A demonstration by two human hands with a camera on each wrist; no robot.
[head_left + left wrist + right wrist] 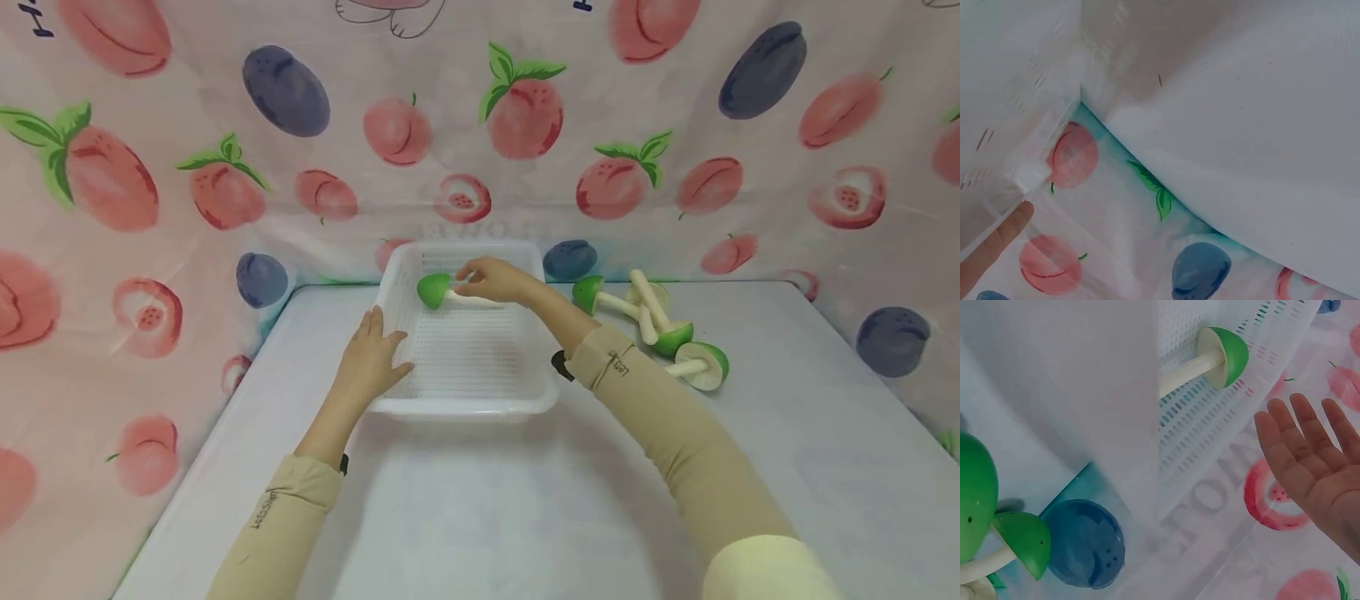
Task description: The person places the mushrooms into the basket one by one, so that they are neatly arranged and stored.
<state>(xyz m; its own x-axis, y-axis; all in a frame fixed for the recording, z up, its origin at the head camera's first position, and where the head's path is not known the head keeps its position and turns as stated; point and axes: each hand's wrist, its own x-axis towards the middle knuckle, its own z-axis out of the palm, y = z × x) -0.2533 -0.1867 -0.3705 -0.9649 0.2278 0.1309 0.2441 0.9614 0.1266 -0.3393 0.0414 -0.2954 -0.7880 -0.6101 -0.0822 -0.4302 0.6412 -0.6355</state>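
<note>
A white plastic basket (465, 407) with slotted walls stands at the back of the table. Inside it lies a toy mushroom (433, 292) with a green cap and a pale stem. My right hand (491, 279) is above the basket, over that stem. In the right wrist view its fingers (1297, 431) are extended and apart from the mushroom, with nothing held. At the basket's left side, my left hand (367, 358) rests on the rim with spread fingers. One straight finger (997, 244) lies along the basket's edge in the left wrist view.
Right of the basket, several more green-capped mushrooms (675, 337) lie in a loose pile on the white tabletop (465, 508). A fruit-patterned cloth (450, 125) hangs behind the table, close to the basket's back wall.
</note>
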